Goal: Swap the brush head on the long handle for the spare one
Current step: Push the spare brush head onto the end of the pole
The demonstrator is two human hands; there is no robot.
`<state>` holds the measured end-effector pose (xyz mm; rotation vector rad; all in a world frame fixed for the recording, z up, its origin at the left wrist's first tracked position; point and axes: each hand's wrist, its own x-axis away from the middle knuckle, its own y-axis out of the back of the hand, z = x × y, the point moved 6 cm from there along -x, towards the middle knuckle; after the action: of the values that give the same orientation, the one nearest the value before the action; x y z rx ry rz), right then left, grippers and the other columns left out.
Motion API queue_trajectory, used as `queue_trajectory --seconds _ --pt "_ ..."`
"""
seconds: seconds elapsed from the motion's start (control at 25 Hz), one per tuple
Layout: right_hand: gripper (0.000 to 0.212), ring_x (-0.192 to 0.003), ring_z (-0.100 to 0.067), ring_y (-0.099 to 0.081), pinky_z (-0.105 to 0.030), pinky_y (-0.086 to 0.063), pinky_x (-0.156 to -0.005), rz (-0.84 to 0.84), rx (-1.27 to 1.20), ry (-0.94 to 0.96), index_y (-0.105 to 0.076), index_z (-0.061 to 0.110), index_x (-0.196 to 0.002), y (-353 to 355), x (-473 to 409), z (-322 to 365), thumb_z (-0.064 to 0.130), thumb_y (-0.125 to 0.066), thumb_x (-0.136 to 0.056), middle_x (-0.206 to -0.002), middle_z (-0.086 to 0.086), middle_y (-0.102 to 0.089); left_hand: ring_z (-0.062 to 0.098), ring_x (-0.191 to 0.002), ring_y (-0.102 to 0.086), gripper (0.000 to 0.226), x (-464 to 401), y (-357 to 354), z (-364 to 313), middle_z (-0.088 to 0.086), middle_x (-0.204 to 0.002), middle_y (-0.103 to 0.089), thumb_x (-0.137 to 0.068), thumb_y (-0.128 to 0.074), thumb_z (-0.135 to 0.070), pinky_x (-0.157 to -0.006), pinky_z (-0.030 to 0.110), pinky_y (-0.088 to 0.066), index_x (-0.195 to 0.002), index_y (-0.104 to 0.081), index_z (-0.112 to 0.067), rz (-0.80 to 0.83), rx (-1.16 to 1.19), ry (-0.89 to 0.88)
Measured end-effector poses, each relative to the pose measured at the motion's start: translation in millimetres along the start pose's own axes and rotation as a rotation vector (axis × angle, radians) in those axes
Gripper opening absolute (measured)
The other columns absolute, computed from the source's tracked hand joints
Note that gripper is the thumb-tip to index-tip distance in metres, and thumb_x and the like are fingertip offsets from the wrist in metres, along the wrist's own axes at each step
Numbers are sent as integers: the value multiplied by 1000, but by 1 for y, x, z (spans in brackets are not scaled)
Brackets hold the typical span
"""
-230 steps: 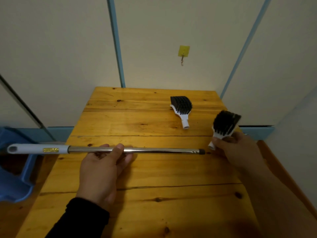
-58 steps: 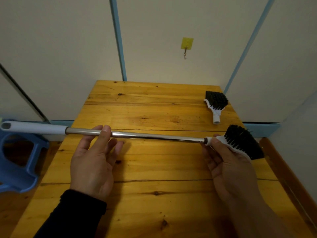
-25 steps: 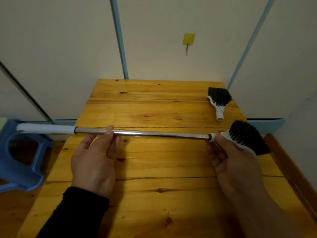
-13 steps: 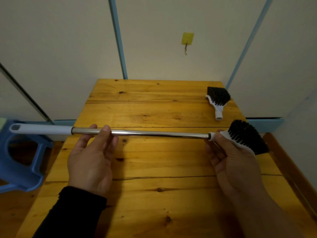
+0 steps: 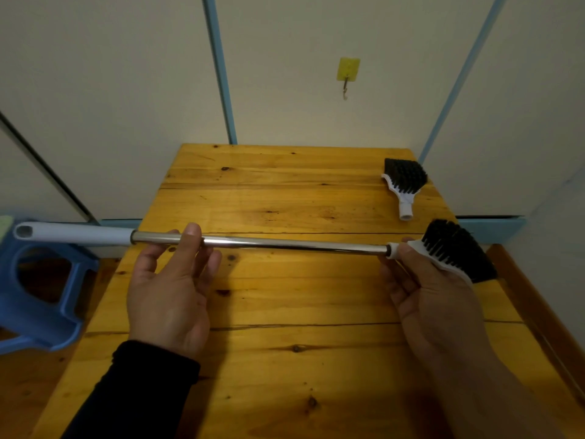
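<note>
A long metal handle (image 5: 285, 243) with a white grip end (image 5: 76, 234) stretches level above the wooden table (image 5: 285, 312). My left hand (image 5: 171, 289) grips the steel shaft near the white part. At the handle's right tip sits a black-bristled brush head (image 5: 456, 250) on a white base, its neck meeting the shaft. My right hand (image 5: 433, 299) holds this head from below by its neck. A second, identical brush head (image 5: 403, 183) lies loose on the table at the far right, bristles up, socket toward me.
A blue plastic stool (image 5: 34, 299) stands left of the table, under the handle's white end. A yellow wall hook (image 5: 347, 74) hangs on the wall behind. A wooden rail (image 5: 531, 312) runs along the table's right side.
Earlier the right hand held the brush head apart from the handle; now it sits on the handle's tip. Over the last second hands and handle have barely moved.
</note>
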<state>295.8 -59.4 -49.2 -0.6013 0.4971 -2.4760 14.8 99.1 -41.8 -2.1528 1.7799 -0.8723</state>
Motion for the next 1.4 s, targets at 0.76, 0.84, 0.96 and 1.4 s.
queue_trajectory --seconds 0.76,0.84,0.96,1.4 --pt "26 -99 -22 -73 -34 -61 -80 -3 -20 7 -70 9 -109 -2 2 3 8 -72 -84 -108 -13 -75 12 -93 -80 61 4 -1 -1 -3 -104 -80 -90 -82 -25 -82 29 -65 -146 -61 -13 -12 -10 -19" --pt "23 -102 -24 -73 -35 -60 -82 -17 -22 5 -71 10 -108 -1 1 2 7 -72 -85 -116 -17 -74 10 -88 -79 57 2 1 1 -5 -93 -80 -92 -81 -21 -79 26 -63 -144 -63 -12 -17 -15 -10" --pt "22 -105 -24 -73 -37 -60 -84 -29 -32 0 -71 11 -107 0 -1 1 7 -72 -86 -125 -19 -72 15 -101 -81 46 0 2 3 1 -99 -80 -95 -76 -9 -86 28 -64 -140 -64 -12 -36 -9 20" --pt "31 -97 -19 -74 -34 -60 -80 -23 -36 -8 -70 9 -112 0 -1 1 8 -74 -82 -112 -11 -73 8 -80 -73 45 2 0 -2 -9 -88 -76 -94 -79 -25 -76 25 -61 -138 -68 -17 1 -28 -39"
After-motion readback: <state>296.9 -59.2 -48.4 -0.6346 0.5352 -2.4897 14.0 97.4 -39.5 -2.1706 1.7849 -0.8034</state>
